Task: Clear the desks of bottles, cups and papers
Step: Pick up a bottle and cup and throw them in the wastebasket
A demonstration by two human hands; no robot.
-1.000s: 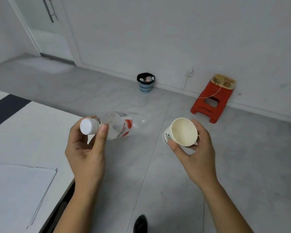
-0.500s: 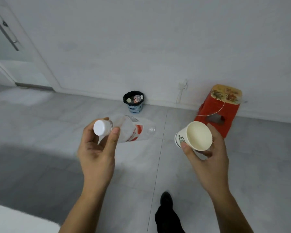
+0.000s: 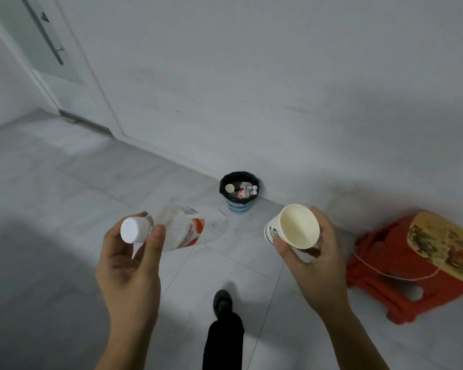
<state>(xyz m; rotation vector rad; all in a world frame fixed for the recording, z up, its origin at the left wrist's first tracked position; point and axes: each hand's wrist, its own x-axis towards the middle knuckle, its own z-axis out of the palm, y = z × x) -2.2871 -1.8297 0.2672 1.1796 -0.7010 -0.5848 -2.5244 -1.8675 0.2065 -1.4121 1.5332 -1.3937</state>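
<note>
Head view. Grey tiled floor (image 3: 64, 209) lies open across the left and centre of the frame; the white wall (image 3: 251, 76) closes the top. A small blue waste basket (image 3: 239, 206) with a black liner sits at the wall's foot, upper centre, with bottles inside. A red plastic stool (image 3: 401, 284) stands at right, near the wall. My left hand (image 3: 129, 265) pinches a clear plastic bottle (image 3: 190, 228) by the neck, with its white cap (image 3: 132, 230) toward me and its body pointing at the basket. My right hand (image 3: 316, 265) grips a paper cup (image 3: 292, 228) at its rim, mouth toward me. The hands are apart, at centre frame. My dark shoe (image 3: 222, 303) is at bottom centre.
</note>
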